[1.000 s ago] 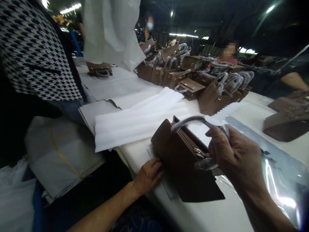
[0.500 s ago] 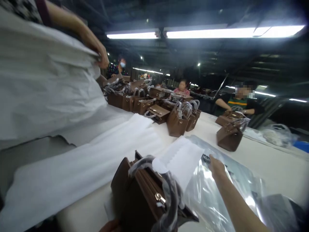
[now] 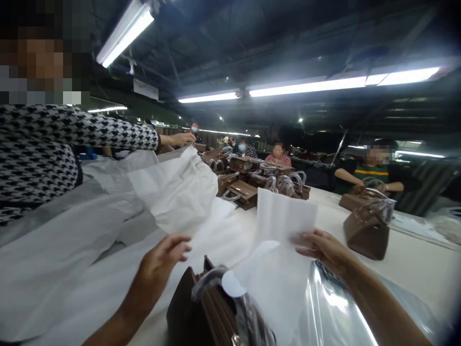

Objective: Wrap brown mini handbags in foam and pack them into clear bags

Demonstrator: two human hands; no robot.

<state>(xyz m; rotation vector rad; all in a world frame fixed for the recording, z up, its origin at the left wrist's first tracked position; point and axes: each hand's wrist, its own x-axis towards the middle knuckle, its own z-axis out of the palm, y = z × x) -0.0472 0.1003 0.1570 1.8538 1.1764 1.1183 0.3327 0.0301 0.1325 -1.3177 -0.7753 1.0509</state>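
A brown handbag stands right below me, its handles wrapped in clear plastic and a round white tag hanging at them. My right hand grips the edge of a thin white foam-like sheet, which is raised behind the bag; the fingertips are blurred. To the left of the bag, my left hand is in the air with fingers apart and nothing in them. Clear plastic bags lie flat under my right forearm.
Long white sheets cover the table's left side, with a co-worker in a houndstooth sleeve reaching over them. Several brown handbags are piled at the back. Another handbag stands at right, near a person handling one.
My right hand has gone from the clear plastic bags to the white sheet and lifted it. My left hand has risen from beside the handbag. The co-worker's white sheet has come down.
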